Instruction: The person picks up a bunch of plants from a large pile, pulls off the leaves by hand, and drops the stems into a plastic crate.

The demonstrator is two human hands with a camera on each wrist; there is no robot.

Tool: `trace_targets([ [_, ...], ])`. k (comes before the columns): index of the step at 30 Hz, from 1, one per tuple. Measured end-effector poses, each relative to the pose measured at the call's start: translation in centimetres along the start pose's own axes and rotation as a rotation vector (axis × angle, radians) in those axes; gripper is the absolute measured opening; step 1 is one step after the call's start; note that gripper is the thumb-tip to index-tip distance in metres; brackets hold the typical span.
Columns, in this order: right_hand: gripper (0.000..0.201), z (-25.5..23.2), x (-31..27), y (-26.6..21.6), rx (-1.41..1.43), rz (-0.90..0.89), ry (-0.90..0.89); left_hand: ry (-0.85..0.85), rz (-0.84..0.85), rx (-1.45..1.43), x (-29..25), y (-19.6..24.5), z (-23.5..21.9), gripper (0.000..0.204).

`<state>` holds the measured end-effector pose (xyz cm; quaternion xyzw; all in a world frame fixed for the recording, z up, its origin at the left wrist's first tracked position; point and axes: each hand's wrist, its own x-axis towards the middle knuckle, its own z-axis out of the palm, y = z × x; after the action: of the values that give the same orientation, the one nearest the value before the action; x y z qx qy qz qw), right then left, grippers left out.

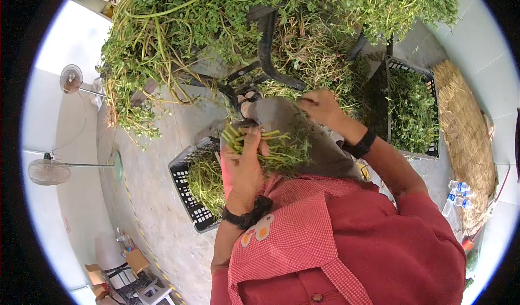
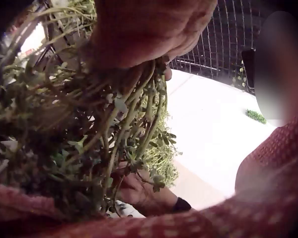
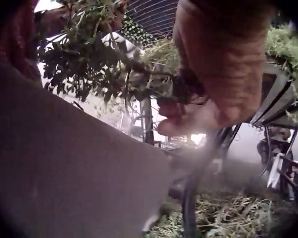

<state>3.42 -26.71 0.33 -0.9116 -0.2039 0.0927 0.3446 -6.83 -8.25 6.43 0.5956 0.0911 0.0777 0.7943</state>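
A bunch of green leafy stems [image 1: 279,148] lies in the left hand [image 1: 248,161], cut ends up and to the left, leaves over the lap. In the left wrist view the left hand [image 2: 154,29] grips the stems [image 2: 131,119], which hang below it. Up and right of the bunch is the right hand [image 1: 325,110], its fingers bent. From the right wrist, that hand [image 3: 223,69] shows curled fingers [image 3: 176,119] with dark leafy bits beside them; whether it pinches any is unclear. The left wrist view also shows the right hand [image 2: 134,191] behind the stems.
Piled greens [image 1: 189,23] cover a raised surface ahead. A black crate [image 1: 181,183] of stems stands left of the lap; another crate [image 1: 388,115] of greens stands right. Beyond it are a rolled straw mat [image 1: 460,126] and bottles [image 1: 457,197]. Two fans [image 1: 49,172] stand left.
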Motion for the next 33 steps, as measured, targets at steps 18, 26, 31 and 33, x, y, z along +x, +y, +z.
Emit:
trace_targets([
  [18,0.028,-5.4,-4.3,3.1,0.976,0.287,0.263,-0.011,-0.205,-0.233,0.1,0.2,-0.8,0.009],
  [26,0.034,-9.7,-4.9,16.3,0.213,0.151,0.416,-0.151,-0.219,-0.124,0.2,-0.1,-0.7,0.014],
  [31,0.033,-4.2,-4.2,-6.9,0.639,-0.286,-0.059,-0.163,-0.191,-0.017,0.5,-0.2,-0.9,0.015],
  [33,0.031,-3.0,-3.7,-8.0,0.462,-0.306,-0.119,-0.110,-0.173,0.024,-0.1,0.5,-1.2,0.015],
])
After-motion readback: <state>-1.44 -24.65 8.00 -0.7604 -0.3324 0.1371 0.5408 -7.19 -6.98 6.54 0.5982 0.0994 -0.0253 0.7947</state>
